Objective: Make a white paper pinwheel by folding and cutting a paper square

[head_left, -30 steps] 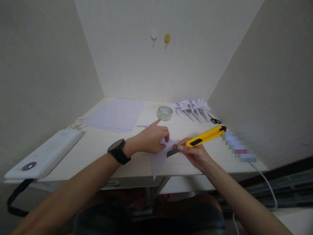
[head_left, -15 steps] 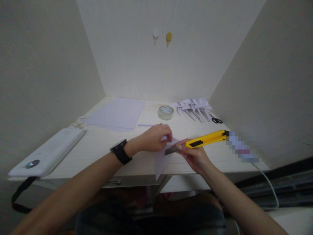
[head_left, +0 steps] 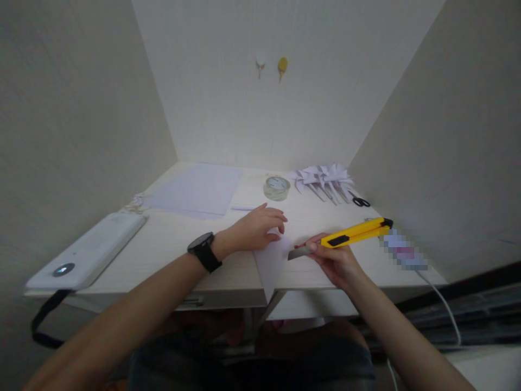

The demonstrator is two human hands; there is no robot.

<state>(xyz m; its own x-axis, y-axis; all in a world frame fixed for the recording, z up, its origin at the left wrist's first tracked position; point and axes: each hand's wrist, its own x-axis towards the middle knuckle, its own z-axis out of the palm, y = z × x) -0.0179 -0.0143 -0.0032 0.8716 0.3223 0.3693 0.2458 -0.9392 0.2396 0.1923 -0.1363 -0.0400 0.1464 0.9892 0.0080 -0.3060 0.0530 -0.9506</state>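
My right hand (head_left: 334, 260) grips a yellow box cutter (head_left: 354, 232) with its metal blade out, pointing left and slightly down. Just left of the blade tip lies a white piece of paper (head_left: 270, 263), its pointed corner hanging over the desk's front edge. Over the upper part of that paper is my left hand (head_left: 259, 227), fingers loosely bent and apart from the thumb, gripping nothing. A black watch is on the left wrist. Behind the left fingers a thin white paper stick (head_left: 243, 208) is partly hidden.
White sheets (head_left: 203, 187) lie at the back left of the desk. A tape roll (head_left: 277, 188), several paper pinwheels (head_left: 323, 179) and black scissors (head_left: 360, 201) are along the back. At left is a white device (head_left: 91, 250); at right, a blurred power strip (head_left: 402, 251) with a cord.
The box cutter in my right hand has moved right, away from the paper. My left fingers have loosened and spread, and the paper lies flatter on the desk.
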